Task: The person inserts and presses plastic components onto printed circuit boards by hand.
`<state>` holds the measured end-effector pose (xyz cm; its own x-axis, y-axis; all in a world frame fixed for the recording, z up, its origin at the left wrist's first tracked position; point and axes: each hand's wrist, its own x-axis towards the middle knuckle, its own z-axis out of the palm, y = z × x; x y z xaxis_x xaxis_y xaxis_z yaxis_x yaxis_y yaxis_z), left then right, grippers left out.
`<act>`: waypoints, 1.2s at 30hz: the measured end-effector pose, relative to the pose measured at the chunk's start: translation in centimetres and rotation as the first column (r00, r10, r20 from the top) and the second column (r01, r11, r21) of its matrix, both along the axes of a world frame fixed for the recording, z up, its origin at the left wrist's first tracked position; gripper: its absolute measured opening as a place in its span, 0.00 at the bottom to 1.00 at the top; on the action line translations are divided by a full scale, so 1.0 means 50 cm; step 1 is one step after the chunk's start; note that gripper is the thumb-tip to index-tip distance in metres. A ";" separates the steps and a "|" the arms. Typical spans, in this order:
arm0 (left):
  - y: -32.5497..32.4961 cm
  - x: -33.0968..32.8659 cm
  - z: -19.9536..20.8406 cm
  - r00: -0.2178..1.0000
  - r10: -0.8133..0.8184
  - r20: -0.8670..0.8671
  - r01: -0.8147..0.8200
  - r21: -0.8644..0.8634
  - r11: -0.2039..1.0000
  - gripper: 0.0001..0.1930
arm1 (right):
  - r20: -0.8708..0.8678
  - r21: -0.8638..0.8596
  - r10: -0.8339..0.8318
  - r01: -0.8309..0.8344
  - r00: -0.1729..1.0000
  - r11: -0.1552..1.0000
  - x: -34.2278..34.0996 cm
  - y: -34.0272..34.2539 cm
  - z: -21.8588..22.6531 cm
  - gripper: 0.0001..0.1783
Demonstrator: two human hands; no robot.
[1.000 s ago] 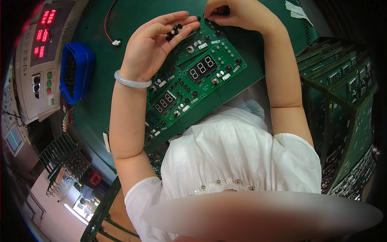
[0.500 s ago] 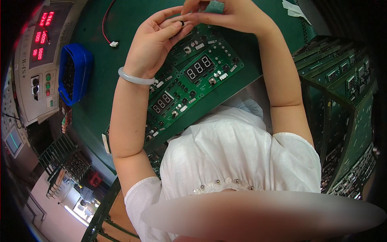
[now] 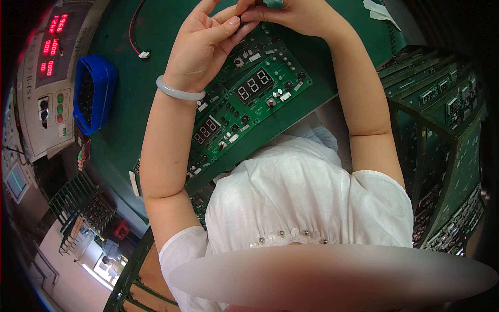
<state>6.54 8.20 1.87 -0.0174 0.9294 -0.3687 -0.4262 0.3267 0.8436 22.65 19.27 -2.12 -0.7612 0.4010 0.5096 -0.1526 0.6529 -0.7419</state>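
Observation:
My left hand (image 3: 210,39), with a pale bangle (image 3: 179,92) on its wrist, pinches thumb against fingers near the top edge. A small dark part is barely visible at the thumb tip, mostly hidden. My right hand (image 3: 291,18) meets those fingertips, its own fingers pressed together; what they hold is hidden. Beneath both hands lie green circuit boards, joined or overlapping. One carries a three-digit display (image 3: 254,86), and another display (image 3: 207,131) sits lower left beside my forearm. Small knobs, buttons and white connectors stud the boards.
A blue bin (image 3: 96,93) of small dark parts stands at left, beside a panel with red digits (image 3: 52,47). A red-black cable (image 3: 132,31) lies on the green table (image 3: 119,140). Racks of circuit boards (image 3: 431,104) stand at right. White paper (image 3: 382,13) lies upper right.
My left hand has shifted slightly up, and its fingertips have come together with my right hand's. The black part, plainly visible before, is now mostly covered.

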 end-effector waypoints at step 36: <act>-0.032 -0.030 -0.068 -0.166 0.199 -0.966 0.570 0.071 0.819 0.21 | 0.333 -0.304 0.131 -0.025 0.934 0.952 0.045 0.007 0.036 0.08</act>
<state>5.06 6.61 -1.54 0.2355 0.9561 0.1745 0.9358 -0.2715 0.2249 24.89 19.61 -0.32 -0.9027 0.4227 0.0799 0.1056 0.3978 -0.9114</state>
